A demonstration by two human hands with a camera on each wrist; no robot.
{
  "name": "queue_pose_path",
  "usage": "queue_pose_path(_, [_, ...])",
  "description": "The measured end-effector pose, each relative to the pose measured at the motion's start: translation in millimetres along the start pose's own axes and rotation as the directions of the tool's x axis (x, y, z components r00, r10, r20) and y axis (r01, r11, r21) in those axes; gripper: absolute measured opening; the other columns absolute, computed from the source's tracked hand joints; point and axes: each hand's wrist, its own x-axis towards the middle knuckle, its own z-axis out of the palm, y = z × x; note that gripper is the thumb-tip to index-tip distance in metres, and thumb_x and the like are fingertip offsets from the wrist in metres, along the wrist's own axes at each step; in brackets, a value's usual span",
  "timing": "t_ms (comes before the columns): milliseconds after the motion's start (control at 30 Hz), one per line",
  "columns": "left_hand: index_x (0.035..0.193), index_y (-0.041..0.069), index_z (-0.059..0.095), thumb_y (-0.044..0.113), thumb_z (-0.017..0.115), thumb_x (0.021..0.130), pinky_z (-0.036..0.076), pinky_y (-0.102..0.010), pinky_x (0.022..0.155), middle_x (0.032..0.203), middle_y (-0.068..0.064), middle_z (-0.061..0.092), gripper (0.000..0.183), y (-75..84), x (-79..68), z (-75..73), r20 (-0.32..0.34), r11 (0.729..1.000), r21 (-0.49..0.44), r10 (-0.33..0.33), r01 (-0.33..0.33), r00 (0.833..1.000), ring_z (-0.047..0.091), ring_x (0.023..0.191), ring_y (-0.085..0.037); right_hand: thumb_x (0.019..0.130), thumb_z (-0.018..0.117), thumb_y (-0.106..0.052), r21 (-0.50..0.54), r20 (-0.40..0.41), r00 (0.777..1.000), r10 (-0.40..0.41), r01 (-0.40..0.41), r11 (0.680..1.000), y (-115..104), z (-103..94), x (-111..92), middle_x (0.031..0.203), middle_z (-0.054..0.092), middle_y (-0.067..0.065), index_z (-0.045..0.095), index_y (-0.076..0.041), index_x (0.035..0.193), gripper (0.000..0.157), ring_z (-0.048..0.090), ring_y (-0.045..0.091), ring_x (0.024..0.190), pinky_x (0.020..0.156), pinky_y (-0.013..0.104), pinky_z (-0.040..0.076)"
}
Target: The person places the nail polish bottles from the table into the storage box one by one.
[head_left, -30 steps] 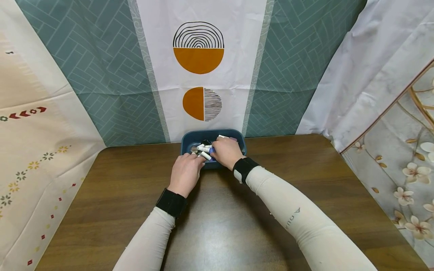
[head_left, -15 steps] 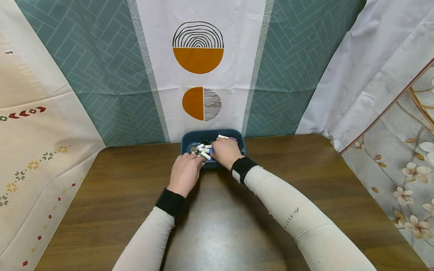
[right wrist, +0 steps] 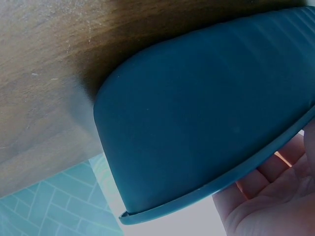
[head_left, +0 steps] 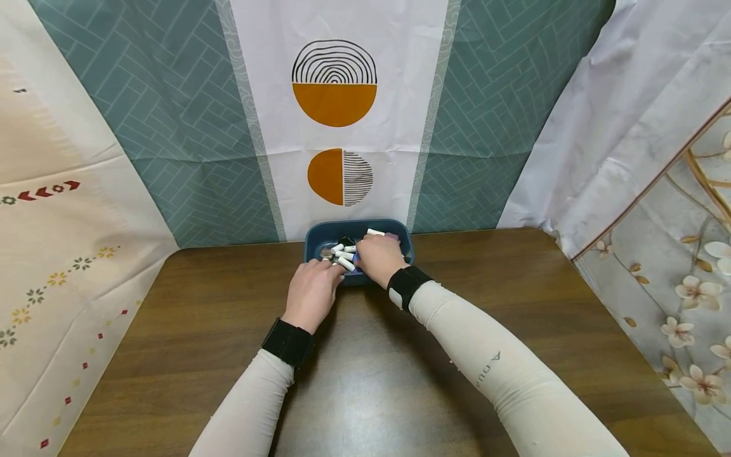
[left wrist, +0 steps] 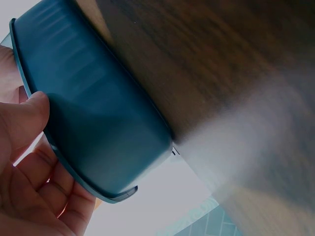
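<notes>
A dark blue plastic bin (head_left: 358,225) stands at the far edge of the table. Inside lie several white pens or markers (head_left: 345,255), some with blue parts, beside a black item (head_left: 346,241) and a purple one (head_left: 391,236). My left hand (head_left: 313,289) grips the near-left rim: in the left wrist view its thumb (left wrist: 37,110) presses the outer wall and the fingers curl over the rim. My right hand (head_left: 382,257) reaches over the near-right rim among the markers. Its fingers (right wrist: 253,184) look bent in the right wrist view, but the bin hides their tips.
The brown wooden table (head_left: 365,381) stretches toward me and to both sides. A patterned cloth (head_left: 342,136) hangs right behind the bin, with more light cloths at the left and right.
My right hand has shifted slightly within the bin, and less of a blue marker part shows by its thumb. The left hand stays on the rim.
</notes>
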Motion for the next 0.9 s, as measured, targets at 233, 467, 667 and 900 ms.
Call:
queue_pose_path(233, [0.114, 0.010, 0.085, 0.013, 0.081, 0.103, 0.055, -0.045, 0.089, 0.097, -0.008, 0.078, 0.012, 1.6, -0.5, 0.1, 0.001, 1.000, 0.014, -0.002, 0.002, 1.000, 0.065, 0.089, -0.029, 0.105, 0.079, -0.032, 0.004, -0.036, 0.999, -0.025, 0.025, 1.000, 2.3, -1.6, -5.9, 0.108, 0.078, 0.009, 0.083, -0.009, 0.114, 0.025, 0.076, 0.029, 0.102, 0.094, 0.055, 0.061])
queue_pose_path(467, [0.114, 0.010, 0.085, 0.015, 0.080, 0.104, 0.056, -0.047, 0.089, 0.101, -0.008, 0.079, 0.012, 2.3, 0.4, -1.0, 0.017, 0.999, 0.034, 0.020, -0.021, 1.000, 0.067, 0.092, -0.030, 0.110, 0.072, -0.035, 0.052, -0.172, 0.983, -0.056, 0.066, 0.996, 15.9, 4.3, -27.2, 0.120, 0.077, 0.011, 0.079, -0.008, 0.132, 0.036, 0.073, 0.031, 0.111, 0.100, 0.048, 0.059])
queue_pose_path(667, [0.114, 0.010, 0.085, 0.013, 0.080, 0.103, 0.056, -0.048, 0.088, 0.102, -0.008, 0.080, 0.012, 2.4, 0.9, -4.7, 0.016, 0.998, 0.049, 0.037, -0.038, 0.999, 0.069, 0.093, -0.030, 0.111, 0.070, -0.040, 0.055, -0.285, 0.954, -0.094, 0.114, 0.992, 29.5, 10.2, -51.1, 0.122, 0.076, 0.010, 0.078, -0.008, 0.131, 0.039, 0.070, 0.032, 0.121, 0.103, 0.048, 0.058])
queue_pose_path(900, [0.116, 0.010, 0.084, 0.015, 0.077, 0.106, 0.055, -0.047, 0.090, 0.104, -0.007, 0.080, 0.013, 4.2, 1.6, -8.3, 0.056, 0.997, 0.063, 0.029, -0.032, 0.998, 0.069, 0.096, -0.030, 0.108, 0.073, -0.042, 0.095, -0.317, 0.943, -0.099, 0.135, 0.986, 39.9, 7.8, -73.1, 0.134, 0.074, 0.010, 0.074, -0.007, 0.137, 0.046, 0.067, 0.031, 0.130, 0.115, 0.046, 0.050])
